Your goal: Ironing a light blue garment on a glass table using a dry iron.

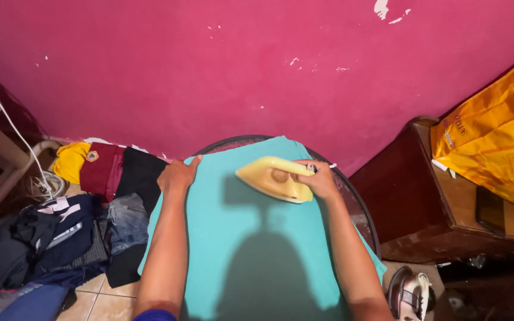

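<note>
Here the right hand is gripping the rear end of a pale yellow iron, fingers closed around its handle. The iron is lying on a turquoise cloth, on the far part of it near the pink wall. Its long axis is running almost crosswise, side to side, with the narrow nose pointing left and slightly away, toward the left hand.

The left hand is lying open and flat, palm down, pressing on the cloth's left edge, well apart from the iron's nose. The cloth is covering a round dark-rimmed table, whose rim is showing at the back and right. Nothing is lying on the cloth between the nose and the left hand.

To the left, a heap of clothes in dark blue, black, red and yellow is resting on the tiled floor, beside a white cable. To the right, a dark wooden cabinet is standing close to the table, bearing an orange bag.
</note>
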